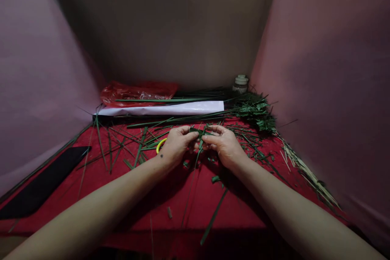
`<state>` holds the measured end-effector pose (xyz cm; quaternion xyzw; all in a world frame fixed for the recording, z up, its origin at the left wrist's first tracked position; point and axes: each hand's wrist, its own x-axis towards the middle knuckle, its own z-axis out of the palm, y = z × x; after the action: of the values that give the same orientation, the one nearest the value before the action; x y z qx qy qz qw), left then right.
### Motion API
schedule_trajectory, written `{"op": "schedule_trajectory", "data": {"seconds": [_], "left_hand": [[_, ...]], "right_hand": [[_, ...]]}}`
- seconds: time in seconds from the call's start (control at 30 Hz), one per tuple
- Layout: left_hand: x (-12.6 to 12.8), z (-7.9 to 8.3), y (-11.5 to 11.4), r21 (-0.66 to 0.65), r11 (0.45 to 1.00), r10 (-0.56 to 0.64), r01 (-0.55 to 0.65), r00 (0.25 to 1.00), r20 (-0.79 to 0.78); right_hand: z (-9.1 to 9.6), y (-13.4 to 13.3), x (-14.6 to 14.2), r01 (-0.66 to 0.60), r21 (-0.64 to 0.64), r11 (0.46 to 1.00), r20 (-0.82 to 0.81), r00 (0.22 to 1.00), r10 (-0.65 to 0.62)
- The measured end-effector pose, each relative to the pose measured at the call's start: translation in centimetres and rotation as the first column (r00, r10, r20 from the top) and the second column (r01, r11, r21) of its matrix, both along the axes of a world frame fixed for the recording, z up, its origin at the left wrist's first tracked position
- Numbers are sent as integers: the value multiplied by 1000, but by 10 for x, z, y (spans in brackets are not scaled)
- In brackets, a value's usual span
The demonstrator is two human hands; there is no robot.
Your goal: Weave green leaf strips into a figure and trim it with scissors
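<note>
Both hands meet over the middle of a red cloth (146, 195). Between them is a dark green leaf strip (200, 145), folded or crossed, with a thin end hanging down. My left hand (178, 142) pinches its left side between thumb and fingers. My right hand (224, 144) pinches its right side, thumb toward the left thumb. How the strip is folded is partly hidden by the fingers. Just left of my left hand lies a yellow ring-shaped handle (160, 146), partly covered by the wrist. Under the hands are small green scraps (215, 179).
Behind the hands lie a white rolled sheet (170, 109) and a red plastic bag (137, 91). At back right are a leafy bunch (258, 109) and a lidded jar (240, 84). Pale sticks (307, 172) run along the right; a black flat piece (45, 183) lies left. Walls enclose three sides.
</note>
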<state>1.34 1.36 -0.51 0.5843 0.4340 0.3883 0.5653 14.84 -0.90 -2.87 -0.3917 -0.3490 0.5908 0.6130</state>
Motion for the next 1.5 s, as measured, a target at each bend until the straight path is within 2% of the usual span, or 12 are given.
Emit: {"op": "schedule_trajectory", "data": {"seconds": [0.17,0.3,0.43,0.53,0.8,1.0,1.2,1.37,1.5], "left_hand": [[3,-5,9,35,998,48,-48,999,11],[6,-8,13,11,999,42,-42,999,25],[8,-8,14,-34,999,2,-1,1000,14],[6,-7,15,-48,998,-40,40,999,6],[1,-9,14,-71,995,-70,71,997,13],[0,-14,11,-120,985,-121,124,992,32],[-1,-15,10,-140,983,-119,118,993,-1],[-4,-13,9,-170,976,-142,136,990,-24],[-5,-11,10,-169,980,-109,102,994,-32]], "right_hand": [[-1,13,0,-46,7,999,-11,999,46],[0,23,7,-84,22,996,20,996,83],[1,30,19,-119,-35,992,49,992,120],[0,30,25,-155,-69,986,68,985,159],[-4,21,28,-256,-63,965,108,959,262],[-9,16,26,-202,-62,977,153,966,209],[-4,8,18,-150,-73,986,185,970,161],[-1,3,16,-170,-70,983,202,963,181],[-1,3,17,-173,-67,983,196,963,183]]}}
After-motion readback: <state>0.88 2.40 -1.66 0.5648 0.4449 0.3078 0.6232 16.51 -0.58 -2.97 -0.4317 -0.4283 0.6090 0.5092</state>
